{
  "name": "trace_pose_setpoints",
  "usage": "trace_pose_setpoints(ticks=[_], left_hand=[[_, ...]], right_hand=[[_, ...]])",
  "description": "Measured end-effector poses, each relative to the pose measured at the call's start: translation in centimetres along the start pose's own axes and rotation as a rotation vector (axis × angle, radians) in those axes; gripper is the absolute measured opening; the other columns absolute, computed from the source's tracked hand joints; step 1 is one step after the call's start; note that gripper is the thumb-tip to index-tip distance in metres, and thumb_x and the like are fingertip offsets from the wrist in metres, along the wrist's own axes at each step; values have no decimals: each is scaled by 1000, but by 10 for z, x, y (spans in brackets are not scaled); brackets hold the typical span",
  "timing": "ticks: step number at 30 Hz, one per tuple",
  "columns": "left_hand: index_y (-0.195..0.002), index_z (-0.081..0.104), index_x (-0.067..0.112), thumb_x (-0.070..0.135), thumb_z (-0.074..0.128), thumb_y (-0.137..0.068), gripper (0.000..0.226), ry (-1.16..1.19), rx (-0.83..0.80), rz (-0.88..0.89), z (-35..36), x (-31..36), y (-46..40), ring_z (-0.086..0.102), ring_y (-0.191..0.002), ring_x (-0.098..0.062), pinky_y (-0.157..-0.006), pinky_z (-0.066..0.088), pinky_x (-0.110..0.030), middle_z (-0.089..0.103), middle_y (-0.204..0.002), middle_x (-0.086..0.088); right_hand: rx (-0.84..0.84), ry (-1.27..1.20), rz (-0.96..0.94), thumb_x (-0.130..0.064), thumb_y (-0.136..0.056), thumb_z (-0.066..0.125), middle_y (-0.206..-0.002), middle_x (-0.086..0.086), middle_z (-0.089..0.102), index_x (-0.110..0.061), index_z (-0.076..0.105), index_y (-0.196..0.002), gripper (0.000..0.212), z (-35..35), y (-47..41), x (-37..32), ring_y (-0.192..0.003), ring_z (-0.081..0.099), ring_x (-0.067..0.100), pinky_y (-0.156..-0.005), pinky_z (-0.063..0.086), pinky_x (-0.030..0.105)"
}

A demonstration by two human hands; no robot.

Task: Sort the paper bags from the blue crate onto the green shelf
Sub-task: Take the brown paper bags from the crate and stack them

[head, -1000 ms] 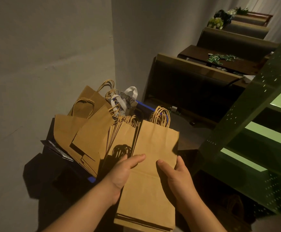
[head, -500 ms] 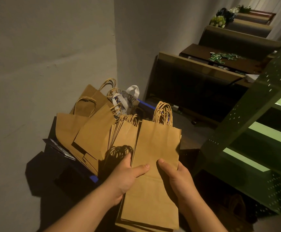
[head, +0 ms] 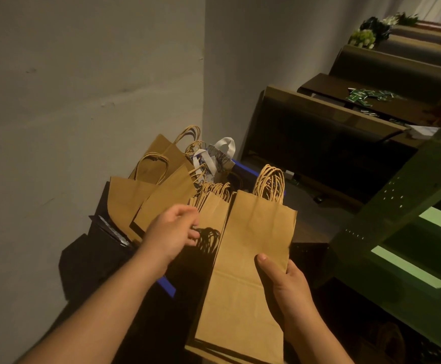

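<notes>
A flat stack of brown paper bags with twisted handles lies lengthwise in my right hand, thumb on top near its right edge. My left hand hovers off the stack to the left, fingers loosely curled and holding nothing, above another bundle of brown bags. More brown bags and a white-handled printed bag stand in the blue crate, most of which is hidden. The green shelf rises at the right with pale green boards.
A grey wall closes the left side. Dark wooden benches run back at the upper right, one carrying scattered small green cards. Flowers sit farther back. Dark floor lies below the shelf.
My left hand has let go of the stack and moved left and up over the neighbouring bags. The right hand alone holds the stack, which shifted slightly right.
</notes>
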State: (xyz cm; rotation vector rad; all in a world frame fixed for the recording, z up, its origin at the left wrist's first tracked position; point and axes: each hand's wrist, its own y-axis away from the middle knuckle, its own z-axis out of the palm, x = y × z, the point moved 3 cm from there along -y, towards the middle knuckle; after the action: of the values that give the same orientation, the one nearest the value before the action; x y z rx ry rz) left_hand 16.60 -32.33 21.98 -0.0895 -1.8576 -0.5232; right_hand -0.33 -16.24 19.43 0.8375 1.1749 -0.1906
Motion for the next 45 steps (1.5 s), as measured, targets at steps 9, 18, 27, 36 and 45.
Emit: trace_pose_setpoints(ticks=[9,18,27,36,45], left_hand=[[-141,48,28,37,62,-98,46,-196,553,35,-74,-4,-37,57,-112,-22,-72,48,-29,52,-141,-3],[-164,2,23,49,61,-95,95,-382,447,-227,-86,-22,-59,30,-149,-45,-113,39,-64,21,-168,-17],[-152,34,14,32,66,-96,67,-531,401,-175,-82,-37,-61,59,-114,-35,-86,56,-48,55,-136,-18],[-124,61,12,15,53,-101,24,-715,408,-34,-89,-19,-50,65,-93,-33,-74,55,-44,68,-109,-15],[-145,53,17,30,45,-108,40,-650,576,298,-112,61,-19,66,-102,-36,-84,55,-51,69,-118,-15]], right_hand=[[10,48,31,-30,-89,74,-103,2,71,-18,60,-109,28,11,-2,-1,-90,68,18,-65,47,26],[23,34,56,-27,-90,75,-104,5,73,-15,61,-113,30,20,-4,0,-92,71,23,-69,52,30],[47,33,71,-31,-89,74,-106,6,72,-14,60,-118,36,19,-5,0,-94,71,24,-69,52,31],[59,62,91,-33,-89,75,-102,5,71,-17,57,-106,29,17,-6,0,-89,69,21,-65,49,29],[63,74,82,-32,-89,74,-98,5,71,-17,59,-100,25,20,-8,-5,-86,68,20,-63,47,27]])
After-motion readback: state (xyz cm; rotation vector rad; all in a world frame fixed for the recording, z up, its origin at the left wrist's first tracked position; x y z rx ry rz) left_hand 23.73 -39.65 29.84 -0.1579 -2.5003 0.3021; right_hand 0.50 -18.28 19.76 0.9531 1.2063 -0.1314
